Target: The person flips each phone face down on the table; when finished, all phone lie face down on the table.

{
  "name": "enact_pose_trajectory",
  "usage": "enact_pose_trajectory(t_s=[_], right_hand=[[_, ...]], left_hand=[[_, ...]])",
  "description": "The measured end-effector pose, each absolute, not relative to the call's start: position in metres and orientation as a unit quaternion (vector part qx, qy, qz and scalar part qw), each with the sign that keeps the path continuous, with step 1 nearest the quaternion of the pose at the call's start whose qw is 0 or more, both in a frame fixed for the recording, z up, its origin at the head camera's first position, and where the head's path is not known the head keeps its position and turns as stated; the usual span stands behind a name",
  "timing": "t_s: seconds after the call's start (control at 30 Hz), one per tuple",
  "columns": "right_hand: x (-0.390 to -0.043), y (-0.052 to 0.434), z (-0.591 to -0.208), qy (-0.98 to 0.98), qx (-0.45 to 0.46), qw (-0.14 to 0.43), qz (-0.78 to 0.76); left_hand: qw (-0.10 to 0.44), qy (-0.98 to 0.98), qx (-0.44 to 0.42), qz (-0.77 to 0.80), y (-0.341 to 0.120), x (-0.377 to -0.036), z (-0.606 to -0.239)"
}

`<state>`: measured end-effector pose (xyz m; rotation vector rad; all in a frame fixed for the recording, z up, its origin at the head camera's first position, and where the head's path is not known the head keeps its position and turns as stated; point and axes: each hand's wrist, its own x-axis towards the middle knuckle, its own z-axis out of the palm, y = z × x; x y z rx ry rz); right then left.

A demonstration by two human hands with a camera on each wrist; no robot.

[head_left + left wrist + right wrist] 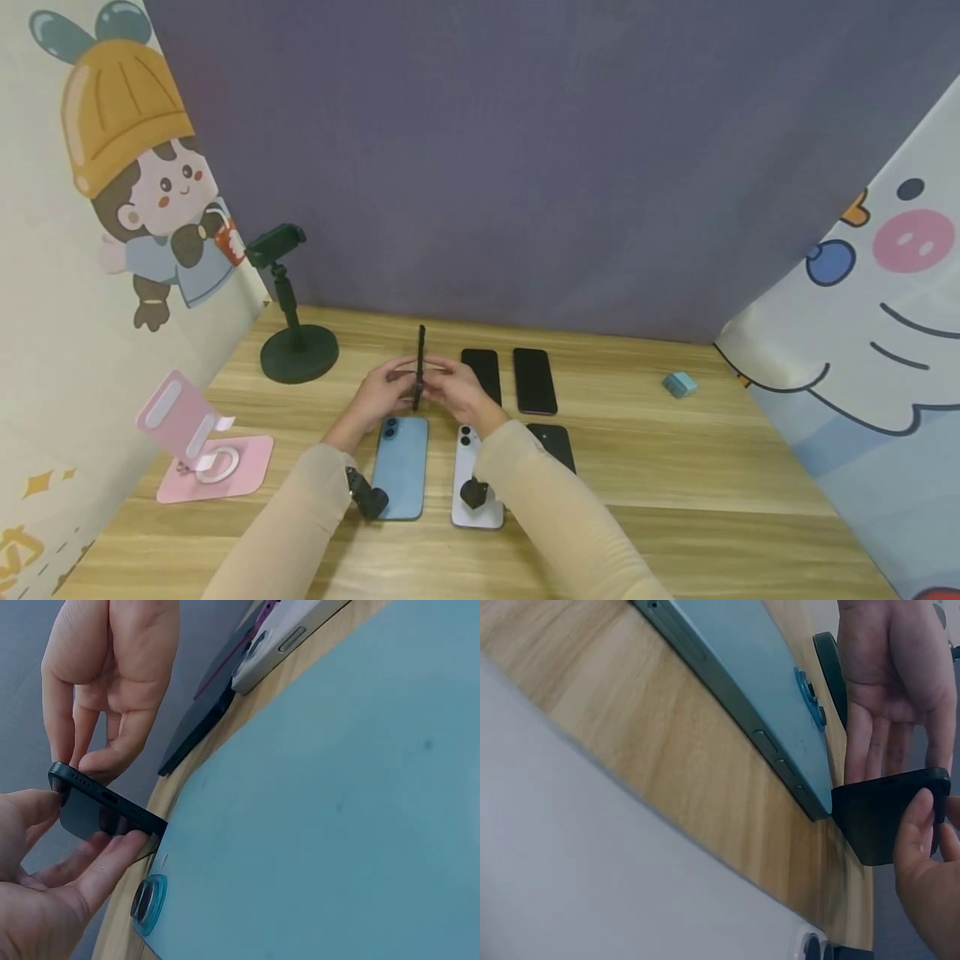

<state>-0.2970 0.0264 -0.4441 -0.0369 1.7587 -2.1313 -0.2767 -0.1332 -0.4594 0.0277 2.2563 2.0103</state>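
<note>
Worktop (675, 467) of pale wood fills the lower half of the head view. At its left edge sits a pink phone stand (202, 446), and above that, further back, a black stand (292, 333) on a round base. In the middle, both hands hold a black phone (420, 367) upright on its short edge. The left hand (378, 392) pinches its lower end between thumb and fingers; the right hand (457, 387) grips it from the other side, fingers curled on its face. Just below them lie a blue phone (401, 467) and a white phone (472, 475), backs up, side by side. Right of the hands two dark phones (534, 379) lie screen-up, with another black one (555, 446) below. Far right sits a small blue block (678, 383).
</note>
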Motion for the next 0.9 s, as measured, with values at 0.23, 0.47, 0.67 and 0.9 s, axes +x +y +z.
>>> enact_pose_trajectory(t_s=[0.23, 0.47, 0.67, 0.9], right_hand=[[-0.295, 0.023, -0.445, 0.637, -0.024, 0.186, -0.748], [-0.295, 0.021, -0.452, 0.697, -0.059, 0.186, -0.69], [-0.292, 0.019, -0.454, 0.739, -0.054, 0.173, -0.649], [-0.292, 0.015, -0.458, 0.792, -0.045, 0.133, -0.595]], left_hand=[[0.055, 0.726, -0.003, 0.686, -0.133, -0.275, -0.456], [0.034, 0.712, 0.001, 0.701, -0.135, -0.275, -0.457], [0.011, 0.733, 0.011, 0.68, -0.139, -0.275, -0.456], [-0.04, 0.838, 0.021, 0.543, -0.15, -0.279, -0.459]])
